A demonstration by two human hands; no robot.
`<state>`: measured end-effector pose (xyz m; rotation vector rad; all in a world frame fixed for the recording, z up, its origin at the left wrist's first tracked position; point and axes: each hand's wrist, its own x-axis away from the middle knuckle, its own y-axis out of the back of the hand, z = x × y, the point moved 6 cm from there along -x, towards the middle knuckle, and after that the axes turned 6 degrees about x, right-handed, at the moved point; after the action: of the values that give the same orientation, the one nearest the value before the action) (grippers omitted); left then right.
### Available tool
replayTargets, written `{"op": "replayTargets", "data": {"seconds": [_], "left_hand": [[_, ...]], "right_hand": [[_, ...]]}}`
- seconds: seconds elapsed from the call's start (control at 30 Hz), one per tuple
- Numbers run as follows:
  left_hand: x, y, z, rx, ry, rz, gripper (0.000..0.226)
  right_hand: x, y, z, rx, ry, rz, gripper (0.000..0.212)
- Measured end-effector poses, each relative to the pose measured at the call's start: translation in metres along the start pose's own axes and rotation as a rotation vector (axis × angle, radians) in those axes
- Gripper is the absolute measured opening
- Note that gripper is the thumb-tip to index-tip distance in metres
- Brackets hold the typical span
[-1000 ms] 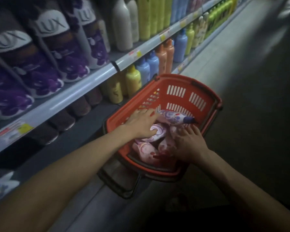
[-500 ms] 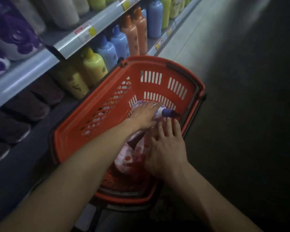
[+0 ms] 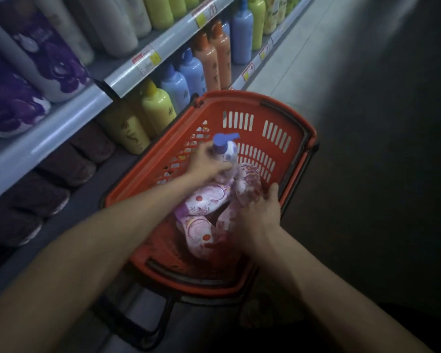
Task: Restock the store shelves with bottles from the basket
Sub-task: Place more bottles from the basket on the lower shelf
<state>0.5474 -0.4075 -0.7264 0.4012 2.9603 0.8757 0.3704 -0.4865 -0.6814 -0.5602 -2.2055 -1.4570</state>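
Note:
An orange plastic basket (image 3: pixel 278 118) stands on the floor beside the shelves. Several white pump bottles with pink and purple flower prints (image 3: pixel 204 200) lie inside it. My left hand (image 3: pixel 206 165) grips one such bottle (image 3: pixel 225 149) just below its blue pump and holds it nearly upright above the others. My right hand (image 3: pixel 259 212) grips another flowered bottle (image 3: pixel 247 183) lying at the right side of the basket. The shelves (image 3: pixel 69 123) run along the left.
The lower shelf holds yellow (image 3: pixel 155 108), blue (image 3: pixel 189 72) and orange bottles (image 3: pixel 214 57), and dark maroon ones (image 3: pixel 69 161) nearer me. The upper shelf carries large purple-and-white bottles (image 3: pixel 36 62). Dark aisle floor (image 3: pixel 379 149) stretches to the right. A black frame (image 3: pixel 143 324) sits under the basket.
My left hand has raised the blue-pump bottle from lying flat to nearly upright. My right hand has shifted right onto another bottle. The view has tilted further down.

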Motion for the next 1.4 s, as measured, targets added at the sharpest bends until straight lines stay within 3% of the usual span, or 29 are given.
{"op": "replayTargets", "data": {"seconds": [0.07,0.17,0.23,0.33,0.4,0.53,0.67,0.77,0.93,1.0,1.2,1.4], "left_hand": [[0.010,0.035,-0.007,0.063,0.091,-0.035,0.029],[0.043,0.088,-0.023,0.154,0.130,-0.098,0.030],[0.074,0.123,-0.035,0.258,0.152,-0.161,0.035],[0.118,0.171,-0.059,0.376,0.194,-0.231,0.023],[0.147,0.200,-0.074,0.421,0.234,-0.264,0.021],[0.191,0.251,-0.092,0.494,0.308,-0.244,0.023],[0.226,0.288,-0.101,0.559,0.275,-0.294,0.030],[0.252,0.308,-0.100,0.560,0.258,-0.280,0.032],[0.301,0.337,-0.064,0.400,0.236,-0.159,0.030],[0.324,0.346,-0.041,0.365,0.243,-0.117,0.038],[0.390,0.359,0.016,0.469,0.151,-0.100,0.053],[0.448,0.356,0.096,0.354,0.164,-0.275,0.071]], "right_hand": [[0.010,0.016,-0.005,-0.096,-0.017,-0.021,0.071],[0.021,0.041,-0.006,-0.282,-0.033,-0.086,0.070],[0.028,0.065,0.003,-0.449,-0.039,-0.216,0.064],[0.045,0.109,0.029,-0.693,-0.080,-0.511,0.077],[0.062,0.135,0.052,-0.752,-0.053,-0.693,0.084],[0.091,0.163,0.094,-0.721,-0.036,-0.826,0.099],[0.112,0.184,0.120,-0.821,0.058,-0.965,0.075],[0.118,0.194,0.128,-1.042,0.277,-0.846,0.066],[0.135,0.177,0.162,-1.512,0.525,-0.529,0.068],[0.139,0.170,0.181,-1.586,0.617,-0.406,0.074],[0.173,0.164,0.231,-1.375,0.936,-0.139,0.060],[0.168,0.141,0.302,-0.800,0.870,-0.364,0.054]]}}
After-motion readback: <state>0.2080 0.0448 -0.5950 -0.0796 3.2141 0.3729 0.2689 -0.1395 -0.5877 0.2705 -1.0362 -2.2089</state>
